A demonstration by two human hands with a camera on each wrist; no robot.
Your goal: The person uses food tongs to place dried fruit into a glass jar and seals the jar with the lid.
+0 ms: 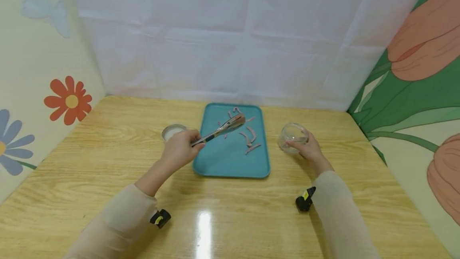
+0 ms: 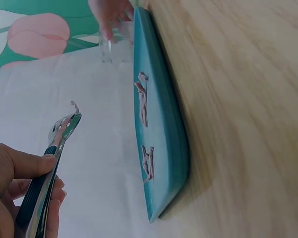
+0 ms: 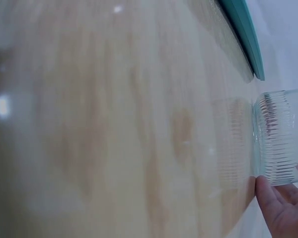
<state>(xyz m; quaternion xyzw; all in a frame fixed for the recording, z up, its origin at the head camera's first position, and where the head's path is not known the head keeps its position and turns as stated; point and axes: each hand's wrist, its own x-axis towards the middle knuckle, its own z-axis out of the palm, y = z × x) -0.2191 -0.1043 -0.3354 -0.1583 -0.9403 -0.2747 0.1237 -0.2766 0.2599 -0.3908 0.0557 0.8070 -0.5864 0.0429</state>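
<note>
My left hand (image 1: 179,147) grips a pair of metal tongs (image 1: 233,123) with dark handles, held over the blue tray (image 1: 230,167). In the left wrist view a small thin strip (image 2: 74,105) sticks out at the tips of the tongs. Several pinkish, shredded strips (image 1: 251,133) lie scattered on the tray. My right hand (image 1: 310,147) holds a clear glass jar (image 1: 287,133) by its side, to the right of the tray. The right wrist view shows the jar's ribbed wall (image 3: 278,144), its base on the table, with reddish bits visible through the glass.
A round, pale lid-like disc (image 1: 168,132) with a metal rim lies left of the tray, partly behind my left hand. The wooden table (image 1: 237,211) ends at a white sheet (image 1: 215,51) at the back. Walls painted with flowers stand on both sides.
</note>
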